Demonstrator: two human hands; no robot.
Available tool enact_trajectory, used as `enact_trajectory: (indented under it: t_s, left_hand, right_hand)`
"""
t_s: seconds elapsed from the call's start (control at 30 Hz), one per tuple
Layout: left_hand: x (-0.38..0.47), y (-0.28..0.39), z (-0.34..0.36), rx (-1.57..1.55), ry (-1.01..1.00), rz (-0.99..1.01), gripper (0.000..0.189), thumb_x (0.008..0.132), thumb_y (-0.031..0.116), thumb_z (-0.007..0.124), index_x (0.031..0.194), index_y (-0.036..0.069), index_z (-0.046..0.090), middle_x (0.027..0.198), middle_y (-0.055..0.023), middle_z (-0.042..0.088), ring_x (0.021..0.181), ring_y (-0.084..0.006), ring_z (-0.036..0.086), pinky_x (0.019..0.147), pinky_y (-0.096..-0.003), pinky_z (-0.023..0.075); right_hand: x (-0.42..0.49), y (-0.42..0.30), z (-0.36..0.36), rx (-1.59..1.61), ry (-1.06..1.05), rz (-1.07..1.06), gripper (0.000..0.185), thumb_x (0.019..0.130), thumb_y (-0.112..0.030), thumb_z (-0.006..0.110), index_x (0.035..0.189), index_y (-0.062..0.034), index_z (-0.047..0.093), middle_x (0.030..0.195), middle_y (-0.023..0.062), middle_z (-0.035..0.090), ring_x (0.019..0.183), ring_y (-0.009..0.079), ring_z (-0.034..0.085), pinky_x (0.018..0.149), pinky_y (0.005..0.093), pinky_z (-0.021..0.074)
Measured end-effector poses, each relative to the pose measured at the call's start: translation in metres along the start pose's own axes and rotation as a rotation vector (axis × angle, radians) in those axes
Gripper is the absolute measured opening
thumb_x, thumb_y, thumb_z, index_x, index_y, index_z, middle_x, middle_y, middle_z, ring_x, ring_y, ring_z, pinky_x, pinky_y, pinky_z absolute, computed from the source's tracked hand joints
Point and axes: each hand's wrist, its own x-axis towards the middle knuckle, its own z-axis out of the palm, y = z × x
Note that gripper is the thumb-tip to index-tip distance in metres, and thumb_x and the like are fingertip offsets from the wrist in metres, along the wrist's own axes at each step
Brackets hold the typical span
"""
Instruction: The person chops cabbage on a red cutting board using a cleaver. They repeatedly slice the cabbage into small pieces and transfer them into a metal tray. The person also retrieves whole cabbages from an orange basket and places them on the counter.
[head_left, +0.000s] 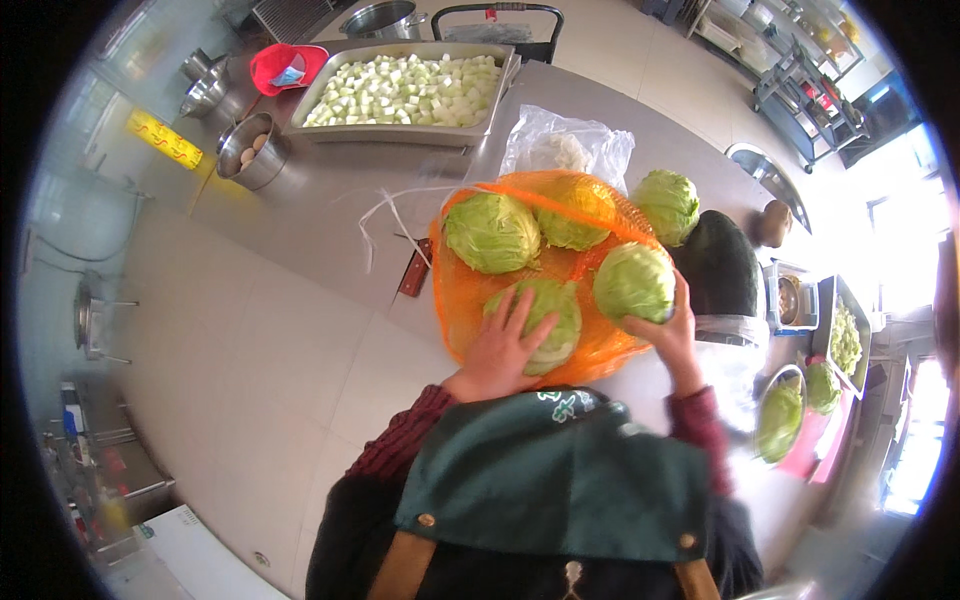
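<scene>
An orange mesh bag (457, 300) lies spread on the steel table before me, with several green cabbages in or on it. My left hand (506, 341) rests with fingers apart on the near cabbage (559, 330). The fingers of my right hand (675, 322) are curled round the side of another cabbage (634, 281) at the bag's right part. Two more, a cabbage (491, 232) at the back left and a cabbage (576, 217) beside it, sit within the mesh. Outside the bag, a cabbage (666, 206) stands at the upper right. A knife with a reddish-brown handle (415, 271) lies left of the bag.
Behind the bag are a clear plastic bag (566, 146) and a steel tray (390, 135) of pale green cubes. A steel pot (255, 161) with eggs stands at the left. To the right are a dark green melon (720, 262), a plastic container (793, 296) and a bowl (780, 416) holding cabbage.
</scene>
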Motion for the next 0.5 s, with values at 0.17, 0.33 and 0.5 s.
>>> enact_trajectory:
  t_s: [0.17,0.33,0.5]
  left_hand:
    - [0.036,0.01,-0.002,-0.129,-0.07,0.217,0.088,0.078,0.024,0.085,0.155,0.013,0.043,0.16,-0.0189,0.038,0.15,-0.0411,0.033,0.119,-0.0582,0.0314]
    - [0.045,-0.021,0.006,-0.217,0.361,0.077,0.068,0.085,0.021,0.079,0.146,0.007,0.052,0.152,-0.0182,0.048,0.144,-0.0374,0.042,0.12,-0.052,0.0332]
    - [0.057,-0.088,-0.027,0.116,0.402,-0.235,0.076,0.08,0.017,0.082,0.148,0.007,0.049,0.156,-0.0185,0.041,0.143,-0.0439,0.038,0.12,-0.0521,0.0335]
  right_hand:
    - [-0.003,0.002,-0.003,0.722,-0.107,-0.012,0.1,0.076,-0.042,0.088,0.153,0.0008,0.04,0.144,0.0116,0.058,0.132,0.0239,0.055,0.112,0.039,0.0428]
    - [-0.029,0.017,-0.022,0.764,-0.06,0.035,0.095,0.081,-0.048,0.082,0.152,0.0014,0.043,0.145,0.0113,0.057,0.134,0.024,0.053,0.113,0.0389,0.0404]
    - [-0.041,0.024,-0.017,0.774,-0.017,0.073,0.087,0.088,-0.05,0.075,0.151,0.0029,0.045,0.146,0.0121,0.057,0.134,0.0229,0.053,0.113,0.0377,0.0403]
